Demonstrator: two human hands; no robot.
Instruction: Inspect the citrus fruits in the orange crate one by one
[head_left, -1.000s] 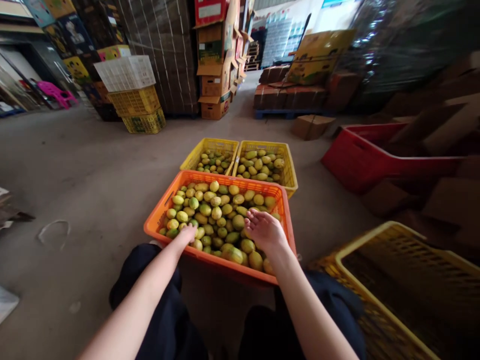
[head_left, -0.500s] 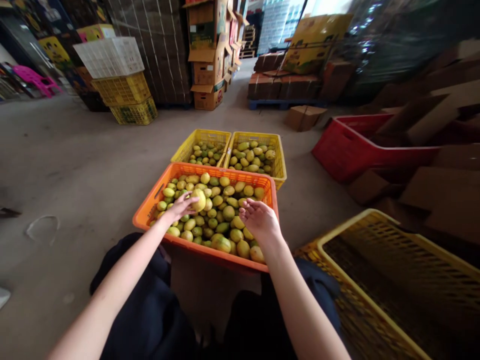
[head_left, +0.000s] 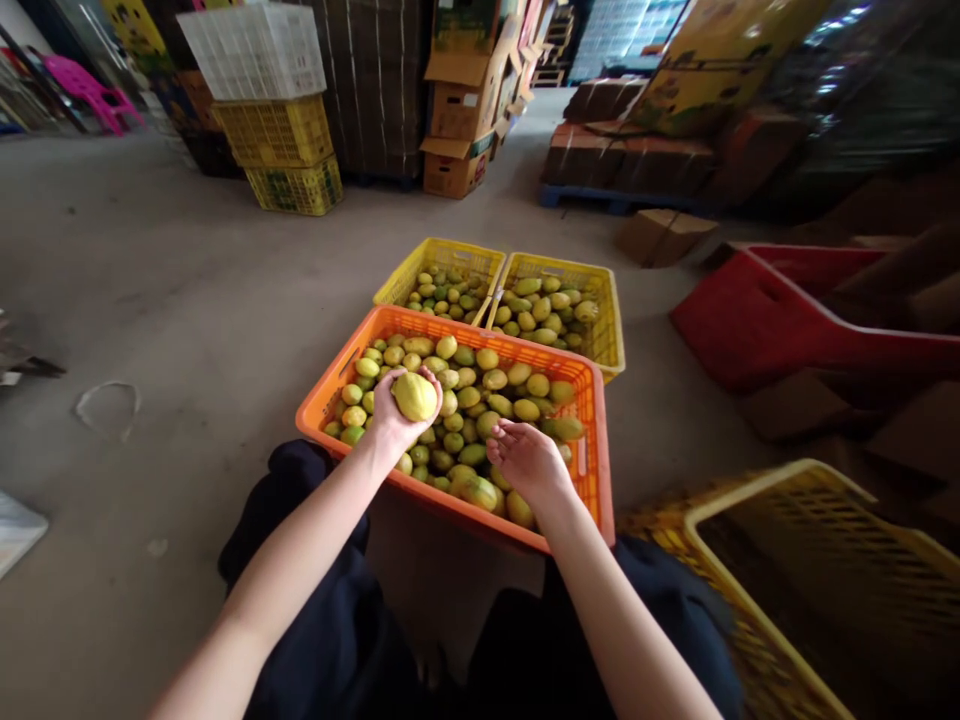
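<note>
My left hand [head_left: 396, 410] is cupped palm up around a yellow lemon [head_left: 415, 397], holding it above the fruit in the orange crate [head_left: 341, 352]. The held lemon is plump, with a blunt tip. Over the right half of that crate hovers my right hand [head_left: 527, 460], palm turned inward, fingers loosely curled and nothing visible in them. Many yellow and green lemons [head_left: 452, 443] of mixed sizes fill the crate beneath both hands. Some of them are hidden by my hands and forearms.
Behind the orange crate stand two yellow crates of similar fruit, the left crate [head_left: 397, 275] and the right crate [head_left: 616, 320]. A large yellow crate [head_left: 750, 500] is close by my right leg. Farther right are a red bin [head_left: 720, 320] and cardboard; stacked crates [head_left: 277, 130] rise at back left.
My left hand has turned palm up with the lemon and moved slightly right over the crate. The right hand's fingers have curled in a little. The whole view has shifted.
</note>
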